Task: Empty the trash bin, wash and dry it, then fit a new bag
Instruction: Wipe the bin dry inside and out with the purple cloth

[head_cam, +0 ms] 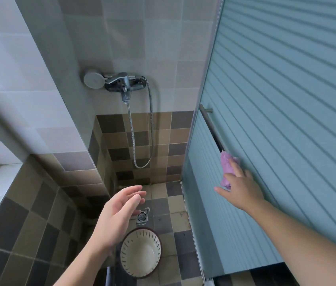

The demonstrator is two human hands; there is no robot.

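The trash bin point(141, 252) stands upright on the shower floor at the bottom centre, cream inside with slits around its wall and a dark rim, and nothing shows inside it. My left hand point(117, 213) hovers above and to the left of the bin, palm turned inward, fingers straight and holding nothing. My right hand point(239, 188) reaches to the frosted sliding door and holds a purple cloth point(226, 166) against the lower end of the door's metal handle bar point(211, 124).
A mixer tap point(121, 82) with a round shower head and looped metal hose point(151, 129) hangs on the far tiled wall. A floor drain point(142, 216) lies just beyond the bin. The frosted door point(286, 100) closes off the right side; a tiled ledge runs along the left.
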